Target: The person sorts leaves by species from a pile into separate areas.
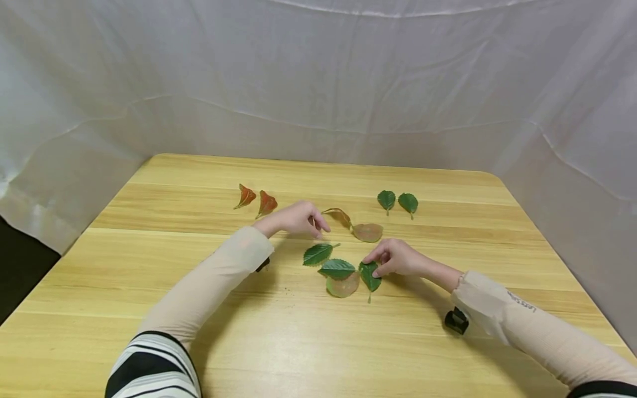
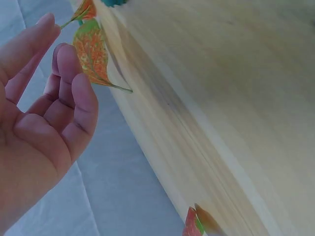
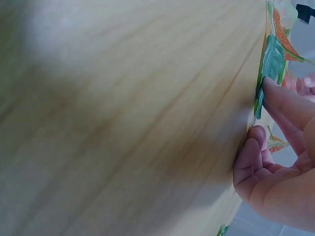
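My left hand (image 1: 318, 224) rests on the wooden table (image 1: 278, 342) with its fingers loosely bent and nothing in them. Just past its fingertips lies a curled brown-orange leaf (image 1: 337, 212), the same leaf (image 2: 91, 54) seen beyond the relaxed left hand (image 2: 54, 98) in the left wrist view. My right hand (image 1: 373, 265) touches the top of a dark green leaf (image 1: 370, 276) that lies flat. In the right wrist view the right hand (image 3: 258, 113) has its index fingertip (image 3: 269, 86) on that green leaf (image 3: 259, 98) and its thumb on the wood beside it.
Two more green leaves (image 1: 317, 254) (image 1: 337, 268) and a pale leaf (image 1: 343, 286) cluster left of the touched one. An olive-brown leaf (image 1: 368, 232) lies behind. Two red leaves (image 1: 256, 199) sit far left, two green leaves (image 1: 397, 201) far right. White cloth surrounds the table.
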The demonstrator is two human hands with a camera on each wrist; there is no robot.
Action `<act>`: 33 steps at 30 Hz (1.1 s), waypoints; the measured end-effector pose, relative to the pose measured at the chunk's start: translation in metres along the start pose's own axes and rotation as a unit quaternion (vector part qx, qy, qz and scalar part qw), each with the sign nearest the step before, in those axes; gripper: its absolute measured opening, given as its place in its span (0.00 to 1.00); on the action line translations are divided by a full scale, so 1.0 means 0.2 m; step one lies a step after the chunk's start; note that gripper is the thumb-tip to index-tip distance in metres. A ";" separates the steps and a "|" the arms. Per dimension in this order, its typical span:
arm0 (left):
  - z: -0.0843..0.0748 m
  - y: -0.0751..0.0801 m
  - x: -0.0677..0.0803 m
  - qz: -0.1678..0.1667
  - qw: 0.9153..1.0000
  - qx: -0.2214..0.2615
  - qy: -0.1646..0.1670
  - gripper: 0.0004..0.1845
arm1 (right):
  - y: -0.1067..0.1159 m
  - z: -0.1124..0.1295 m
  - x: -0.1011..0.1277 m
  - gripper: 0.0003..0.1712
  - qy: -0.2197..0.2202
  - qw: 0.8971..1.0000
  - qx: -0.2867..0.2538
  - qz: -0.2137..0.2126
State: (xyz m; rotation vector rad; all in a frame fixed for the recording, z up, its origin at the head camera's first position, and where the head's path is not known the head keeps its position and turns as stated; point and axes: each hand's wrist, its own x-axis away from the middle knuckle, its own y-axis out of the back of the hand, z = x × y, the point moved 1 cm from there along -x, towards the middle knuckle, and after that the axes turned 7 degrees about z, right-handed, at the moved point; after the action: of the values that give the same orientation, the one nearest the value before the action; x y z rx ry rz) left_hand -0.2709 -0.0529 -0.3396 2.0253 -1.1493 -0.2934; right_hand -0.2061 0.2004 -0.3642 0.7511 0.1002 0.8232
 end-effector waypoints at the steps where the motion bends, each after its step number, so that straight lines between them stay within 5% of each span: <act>1: 0.00 0.00 -0.01 -0.002 1.000 0.005 -0.001 0.10 | 0.00 0.00 0.00 0.16 0.000 1.000 0.000 0.000; 9: -0.01 0.02 -0.07 -0.019 0.999 0.031 0.003 0.11 | 0.00 -0.01 0.00 0.15 0.002 1.000 -0.001 -0.001; 13: 0.00 0.02 -0.10 -0.016 0.996 0.084 0.009 0.12 | 0.00 -0.01 0.00 0.15 0.006 1.000 0.000 0.000; 23: -0.01 0.02 -0.18 -0.023 0.970 0.236 0.058 0.16 | 0.00 -0.02 -0.01 0.15 0.010 1.000 0.005 -0.002; 33: -0.03 -0.02 -0.22 0.011 0.960 0.272 0.067 0.17 | 0.00 -0.02 -0.01 0.16 0.013 1.000 -0.002 0.001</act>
State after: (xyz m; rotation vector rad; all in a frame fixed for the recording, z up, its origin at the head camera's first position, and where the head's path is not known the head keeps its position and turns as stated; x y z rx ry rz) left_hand -0.2904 -0.0137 -0.3454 2.4554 -1.2600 0.1958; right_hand -0.2081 0.2020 -0.3684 0.7373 0.1219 0.8346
